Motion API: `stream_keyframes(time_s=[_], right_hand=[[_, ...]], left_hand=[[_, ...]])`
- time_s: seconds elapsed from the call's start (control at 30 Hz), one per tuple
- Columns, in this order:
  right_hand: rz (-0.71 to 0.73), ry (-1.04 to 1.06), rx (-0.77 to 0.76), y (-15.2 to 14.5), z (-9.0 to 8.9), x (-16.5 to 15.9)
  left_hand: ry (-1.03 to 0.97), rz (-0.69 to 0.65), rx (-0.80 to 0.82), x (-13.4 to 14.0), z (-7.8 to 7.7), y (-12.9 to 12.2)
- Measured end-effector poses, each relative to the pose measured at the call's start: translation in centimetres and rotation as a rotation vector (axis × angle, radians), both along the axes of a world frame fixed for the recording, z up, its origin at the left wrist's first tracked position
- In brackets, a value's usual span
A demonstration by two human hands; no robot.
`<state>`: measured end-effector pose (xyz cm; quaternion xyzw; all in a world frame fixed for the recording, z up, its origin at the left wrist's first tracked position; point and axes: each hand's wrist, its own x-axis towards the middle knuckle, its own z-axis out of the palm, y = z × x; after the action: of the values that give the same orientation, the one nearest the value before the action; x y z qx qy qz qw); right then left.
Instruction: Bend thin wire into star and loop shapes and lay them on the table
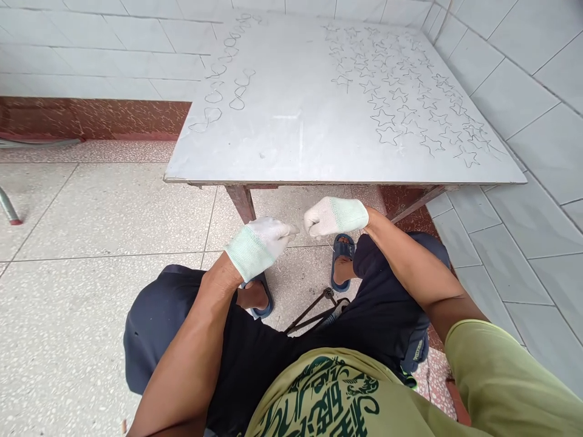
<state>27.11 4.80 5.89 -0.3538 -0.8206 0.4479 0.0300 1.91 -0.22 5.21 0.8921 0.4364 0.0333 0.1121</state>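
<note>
My left hand (268,240), in a white glove with a pale green cuff, is closed in a pinch in front of the table's near edge. Facing it a short gap away, my right hand (330,216) wears the same kind of glove, its fingers curled shut. A thin wire (331,245) hangs below the right hand, and a faint end shows under the left. Most of the wire is hidden by the fingers. On the white table (268,145) lie several bent wire stars (387,135) to the right and looped wire shapes (237,97) to the left.
Tiled walls (510,73) border the table at the back and right. Below my hands, dark metal legs (310,312) of a stool or stand show between my knees. Slippers (342,264) are on my feet. A metal leg with a red tip (10,209) stands far left.
</note>
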Motion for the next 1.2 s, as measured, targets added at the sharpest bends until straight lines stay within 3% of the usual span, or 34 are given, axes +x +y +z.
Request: stream_keyframes(time_s=[0.2,0.4,0.67,0.87,1.03,1.2], right_hand=[[-0.048,-0.032,0.007,-0.6,0.7,-0.5],[-0.085,-0.045,0.014,-0.7,1.2,-0.9],[-0.130,0.015,0.125,-1.5,1.8,-2.0],[-0.161,0.036,0.179,-1.4,0.9,-2.6],[-0.203,0.029,0.144,-1.1,0.9,-2.2],[-0.227,0.053,0.096,-1.2,1.8,-1.7]], left_hand=[[0.180,-0.040,0.057,1.0,0.5,0.3],[0.121,-0.034,0.069,1.0,0.8,0.0],[-0.209,0.385,0.140,3.1,0.1,-2.0],[-0.516,0.701,-0.118,4.5,-1.3,-2.3],[-0.722,0.665,-0.210,4.7,-2.2,-1.6],[-0.465,0.630,-0.086,4.5,-1.2,-1.7]])
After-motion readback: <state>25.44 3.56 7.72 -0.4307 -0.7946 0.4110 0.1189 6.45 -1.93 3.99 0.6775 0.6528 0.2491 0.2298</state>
